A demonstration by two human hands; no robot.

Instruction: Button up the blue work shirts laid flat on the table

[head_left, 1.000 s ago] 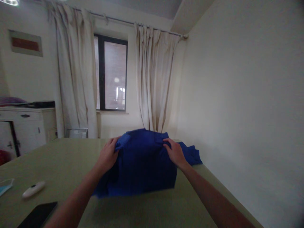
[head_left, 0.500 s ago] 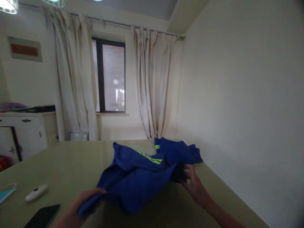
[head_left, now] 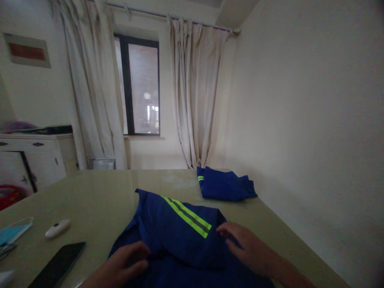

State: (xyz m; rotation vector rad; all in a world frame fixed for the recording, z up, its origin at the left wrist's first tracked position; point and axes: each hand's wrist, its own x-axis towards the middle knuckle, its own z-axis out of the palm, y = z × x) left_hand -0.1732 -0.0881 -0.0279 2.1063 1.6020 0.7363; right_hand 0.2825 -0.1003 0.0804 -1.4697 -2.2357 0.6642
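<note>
Parted, with nothing clamped in either: the left grip (head_left: 123, 262) had a gap between thumb and fingers over the near left of a dark blue garment (head_left: 168, 230), while the right grip (head_left: 247, 246) curled loosely at its right side. Whether any fingertip brushed the cloth, I could not tell. The garment lay rumpled right in front of the person, running out of view at the bottom, probably placed there so both sides were within easy reach. Its striped part lay uppermost, the yellow-green stripes (head_left: 186, 217) slanting down to the right. A smaller blue bundle (head_left: 225, 186) sat apart at the far right edge, perhaps to leave the near part free.

Beyond rose a broad pale wall (head_left: 300, 120) beside the greenish, faintly glossy surface (head_left: 102, 208). Cream curtains (head_left: 195, 92) flanked a dark-framed window (head_left: 144, 88), and a white cabinet (head_left: 45, 160) stood at the left. Nearer, on the surface's left, were a dark phone (head_left: 58, 266), a blue mask (head_left: 15, 231) and a small white oval object (head_left: 58, 229).
</note>
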